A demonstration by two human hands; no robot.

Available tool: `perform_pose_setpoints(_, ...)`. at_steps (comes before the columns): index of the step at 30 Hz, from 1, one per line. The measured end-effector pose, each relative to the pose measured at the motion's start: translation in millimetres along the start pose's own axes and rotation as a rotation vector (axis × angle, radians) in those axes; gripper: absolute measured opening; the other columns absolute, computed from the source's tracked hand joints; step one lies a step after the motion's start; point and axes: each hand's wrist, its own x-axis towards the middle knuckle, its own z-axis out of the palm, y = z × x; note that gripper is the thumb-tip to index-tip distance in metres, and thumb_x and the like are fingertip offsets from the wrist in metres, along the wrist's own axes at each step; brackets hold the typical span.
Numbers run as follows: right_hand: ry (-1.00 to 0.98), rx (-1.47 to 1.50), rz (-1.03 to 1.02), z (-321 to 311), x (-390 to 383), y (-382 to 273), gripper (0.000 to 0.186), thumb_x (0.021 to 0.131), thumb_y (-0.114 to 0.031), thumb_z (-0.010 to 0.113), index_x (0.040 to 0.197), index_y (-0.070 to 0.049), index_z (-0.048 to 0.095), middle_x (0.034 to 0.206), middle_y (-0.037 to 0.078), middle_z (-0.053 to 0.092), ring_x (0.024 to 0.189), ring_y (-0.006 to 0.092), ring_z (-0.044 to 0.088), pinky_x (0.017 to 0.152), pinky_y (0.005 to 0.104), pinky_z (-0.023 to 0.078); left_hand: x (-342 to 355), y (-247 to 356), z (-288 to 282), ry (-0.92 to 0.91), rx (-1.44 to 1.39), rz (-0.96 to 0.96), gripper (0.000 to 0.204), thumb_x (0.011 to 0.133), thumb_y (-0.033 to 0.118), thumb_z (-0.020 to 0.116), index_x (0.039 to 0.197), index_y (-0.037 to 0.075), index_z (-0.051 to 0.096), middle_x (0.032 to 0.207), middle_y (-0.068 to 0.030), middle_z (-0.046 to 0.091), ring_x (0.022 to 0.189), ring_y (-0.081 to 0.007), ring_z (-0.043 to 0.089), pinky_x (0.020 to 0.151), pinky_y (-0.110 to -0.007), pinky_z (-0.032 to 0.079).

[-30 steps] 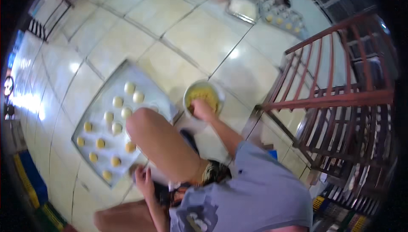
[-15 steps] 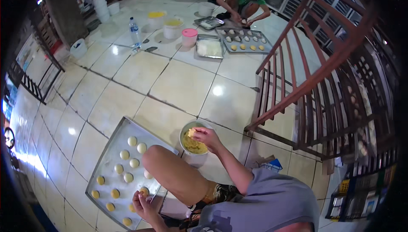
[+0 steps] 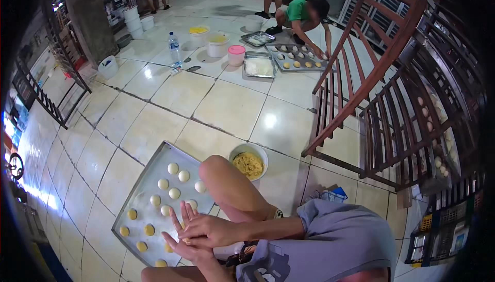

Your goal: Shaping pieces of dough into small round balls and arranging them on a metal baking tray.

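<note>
While my right hand (image 3: 212, 230) lies across my left hand (image 3: 191, 251), the two together, one small yellow lump (image 3: 186, 241) sits between them, mostly hidden. Left: palm up, fingers spread. Right: over the lump; how firmly its fingers close, I cannot tell. Near the hands, to the left: one shallow grey metal tray (image 3: 147, 186), flat, straight-rimmed. Its far part: pale dough balls (image 3: 183, 176), smooth, round. Its near part: yellow pieces (image 3: 149, 230), duller, rounded. Farther, right of my bare knee (image 3: 224, 181): one round white bowl (image 3: 264, 159) of yellow mash (image 3: 248, 166), coarse and crumbly. Underneath: glossy cream floor tiles (image 3: 211, 140). Far right: one reddish-brown slatted rack (image 3: 357, 105).
</note>
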Motion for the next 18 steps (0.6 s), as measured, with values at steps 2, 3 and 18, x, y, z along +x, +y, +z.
perform_pose_setpoints(2, 0.032, -0.176, -0.187, 14, -2, 22, 0.038, 0.092, -0.009, 0.059, 0.128, 0.001, 0.056, 0.121, 0.012, 0.063, 0.103, 0.0213, 0.062, 0.09, 0.0303, 0.049, 1, 11, -24, 0.023, -0.149, 0.037, 0.067, 0.099, 0.055, 0.031, 0.149, 0.011, 0.032, 0.147, -0.02, 0.039, 0.137, -0.0305, 0.037, 0.111, -0.043, 0.034)
perform_pose_setpoints(3, 0.05, -0.265, -0.277, 19, -5, 28, 0.038, 0.093, -0.01, 0.057, 0.129, 0.001, 0.055, 0.125, 0.013, 0.061, 0.107, 0.0238, 0.061, 0.092, 0.0322, 0.048, 1, 16, -34, 0.035, -0.226, 0.05, 0.068, 0.099, 0.056, 0.03, 0.15, 0.011, 0.03, 0.149, -0.0203, 0.038, 0.139, -0.0312, 0.034, 0.113, -0.044, 0.032)
perform_pose_setpoints(18, 0.006, -0.497, -0.534, 23, -3, 37, 0.046, 0.098, -0.018, 0.048, 0.139, 0.002, 0.043, 0.149, 0.018, 0.038, 0.138, 0.0328, 0.036, 0.115, 0.043, 0.028, 12, 3, -79, -0.257, -0.025, 0.112, 0.068, 0.098, 0.06, 0.026, 0.152, 0.019, 0.028, 0.155, -0.0155, 0.028, 0.143, -0.031, 0.028, 0.113, -0.047, 0.031)
